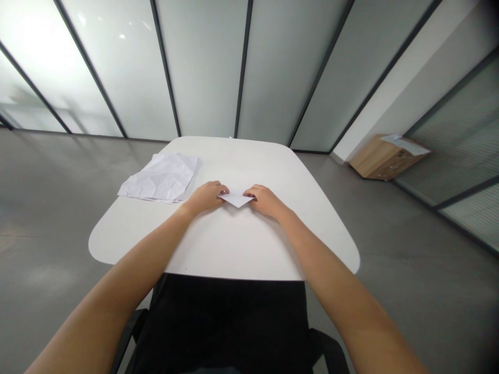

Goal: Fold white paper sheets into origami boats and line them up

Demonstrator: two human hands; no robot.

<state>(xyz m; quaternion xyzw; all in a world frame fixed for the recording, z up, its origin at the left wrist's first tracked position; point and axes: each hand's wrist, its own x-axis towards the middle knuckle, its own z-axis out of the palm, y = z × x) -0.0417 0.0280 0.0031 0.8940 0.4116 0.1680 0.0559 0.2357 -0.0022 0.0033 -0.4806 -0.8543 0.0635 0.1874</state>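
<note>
At the centre of the frame, the left hand point(210, 195) and right hand point(265, 199) pinch opposite corners of a small white paper point(237, 199), triangular in outline, its tip pointing down-frame. Beneath spreads the white table point(241, 244), bearing creased sheets point(163, 176) left of centre.

The fingers point(223, 189) seem to hide both ends of the small white paper point(237, 199).

Sheets point(159, 179) left, free tabletop point(304, 192) right
</note>
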